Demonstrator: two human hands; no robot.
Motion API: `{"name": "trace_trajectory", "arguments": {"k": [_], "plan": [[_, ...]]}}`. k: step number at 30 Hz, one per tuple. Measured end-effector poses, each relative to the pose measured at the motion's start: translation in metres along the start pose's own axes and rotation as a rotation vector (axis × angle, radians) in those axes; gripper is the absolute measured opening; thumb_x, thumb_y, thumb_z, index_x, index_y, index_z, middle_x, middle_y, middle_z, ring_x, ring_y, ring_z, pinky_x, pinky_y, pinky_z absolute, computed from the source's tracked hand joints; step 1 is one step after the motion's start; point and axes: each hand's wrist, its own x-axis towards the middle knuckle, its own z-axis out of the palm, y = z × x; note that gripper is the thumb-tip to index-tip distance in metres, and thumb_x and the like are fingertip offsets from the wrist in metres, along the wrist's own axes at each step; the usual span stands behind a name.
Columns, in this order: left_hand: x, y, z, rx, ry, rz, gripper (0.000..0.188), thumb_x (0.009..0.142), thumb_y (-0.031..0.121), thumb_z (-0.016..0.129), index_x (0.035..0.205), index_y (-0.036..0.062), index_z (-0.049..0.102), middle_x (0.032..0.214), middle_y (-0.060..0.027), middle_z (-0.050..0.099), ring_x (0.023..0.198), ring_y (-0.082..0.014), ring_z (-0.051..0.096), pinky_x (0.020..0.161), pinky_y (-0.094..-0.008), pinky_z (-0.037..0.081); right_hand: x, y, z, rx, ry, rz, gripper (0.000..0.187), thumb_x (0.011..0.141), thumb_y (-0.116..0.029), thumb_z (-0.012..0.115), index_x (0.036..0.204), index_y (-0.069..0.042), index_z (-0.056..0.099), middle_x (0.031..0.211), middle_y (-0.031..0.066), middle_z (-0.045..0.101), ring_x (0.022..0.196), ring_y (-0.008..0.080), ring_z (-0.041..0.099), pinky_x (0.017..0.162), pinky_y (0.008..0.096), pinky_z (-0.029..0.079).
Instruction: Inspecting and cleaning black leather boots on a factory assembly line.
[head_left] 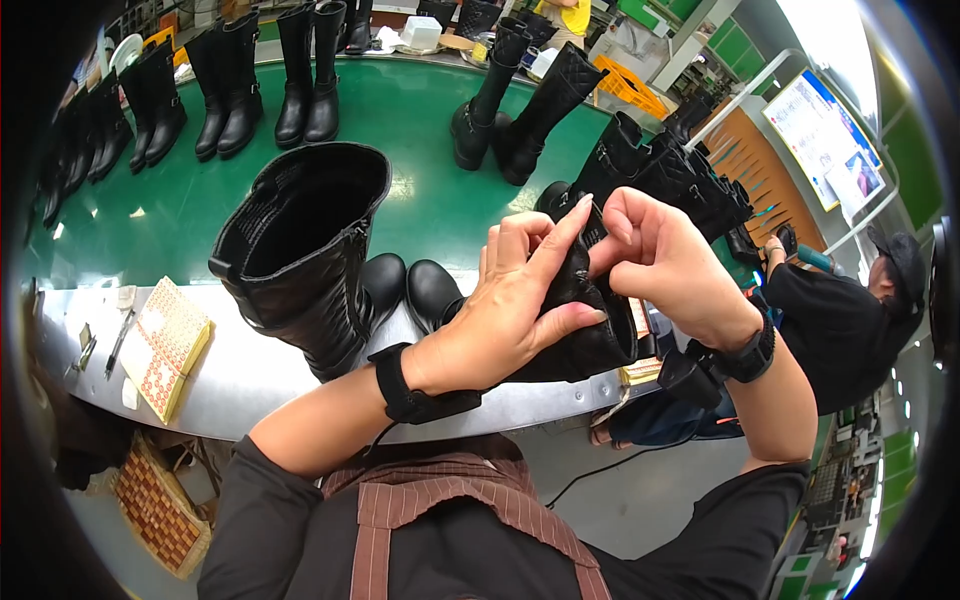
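Note:
A black tall boot (580, 355) stands at the metal edge of the bench, its top partly covered by my hands. My left hand (500, 310) grips the boot's upper shaft, with the index finger stretched along the rim and the thumb across the opening. My right hand (670, 265) is curled, its fingers closed at the rim beside the left fingertips. Whatever is between the right fingertips is too hidden to make out. Left of my hands stands another tall black boot (310, 250), upright, with its wide opening facing up. A rounded black toe (432, 292) shows beside it.
Pairs of black boots (230, 90) line the far left of the green bench (400, 110); more boots (530, 110) stand at the far right. A stack of printed sheets (168, 345) and a pen (120, 340) lie at left. A person in black (830, 320) is at right.

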Motion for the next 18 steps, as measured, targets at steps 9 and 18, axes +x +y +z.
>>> {"name": "trace_trajectory", "arguments": {"k": [9,18], "plan": [[0.001,0.012,0.005,0.152,0.038,-0.013,0.093,0.076,0.03,0.078,0.151,0.0126,0.027,0.118,-0.013,0.038,0.105,-0.0296,0.04,0.095,-0.0405,0.035,-0.006,-0.016,-0.001,0.038,-0.004,0.114,0.027,0.081,0.002,0.064,0.085,-0.009,0.04,0.082,0.0023,0.064,0.084,0.0064,0.063,0.075,0.0207,0.048],[0.0,0.014,0.016,0.375,0.075,0.053,0.094,0.072,0.028,0.079,0.149,0.0083,0.03,0.116,-0.0116,0.039,0.105,-0.0282,0.041,0.094,-0.0414,0.034,0.0,-0.006,-0.013,-0.144,-0.096,0.074,0.027,0.073,0.008,0.057,0.08,-0.009,0.038,0.074,-0.003,0.055,0.07,0.0001,0.05,0.057,0.0174,0.038]]}}
